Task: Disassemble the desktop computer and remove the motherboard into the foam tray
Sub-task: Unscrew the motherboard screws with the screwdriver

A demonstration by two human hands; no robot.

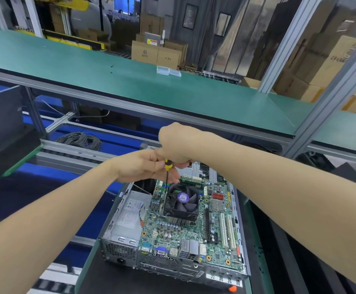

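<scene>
Screwdriver (168, 165) gripped by my left hand (140, 166) and right hand (173, 143), tip beside the cooler fan (182, 198) on the motherboard (172, 230), seated in the chassis (194, 270); I judge cooler-unscrewing underway, next needing steady vertical turns.

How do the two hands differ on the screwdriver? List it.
The right hand curls over the top of the screwdriver handle; the left hand is lower, fingers pinching the handle's side. The right hand reaches in from the right, the left hand from the lower left. Both hold the same screwdriver, its shaft standing beside the cooler fan.
</scene>
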